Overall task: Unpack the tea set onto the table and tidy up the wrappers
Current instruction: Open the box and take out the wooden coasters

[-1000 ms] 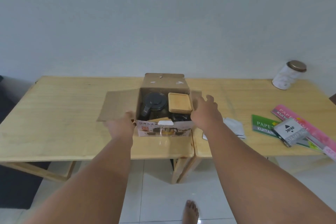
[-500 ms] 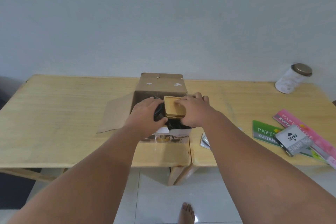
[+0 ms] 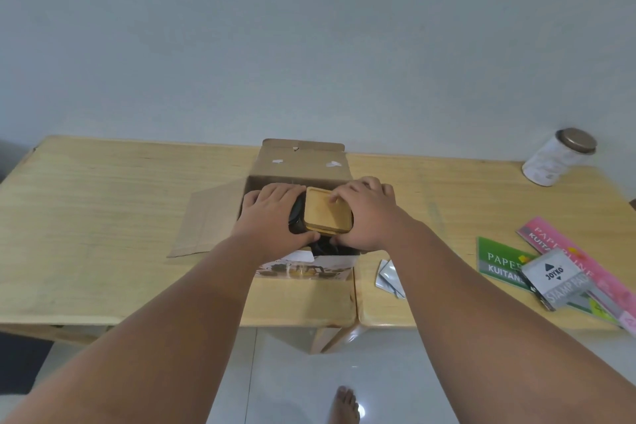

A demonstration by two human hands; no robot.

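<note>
Both hands were down in the open cardboard box point(image 3: 298, 162), which sat on the wooden table point(image 3: 103, 203) near its front edge. The left hand point(image 3: 272, 217) curved over a dark item of the tea set point(image 3: 297, 217) inside the box, thumb tucked under at the front. The right hand point(image 3: 368, 213) gripped the square bamboo tray point(image 3: 327, 212) — fingers along its far and right edges, thumb at the near corner. Booklets point(image 3: 499, 263) and a white jar point(image 3: 557, 157) lay off to the right.
</note>
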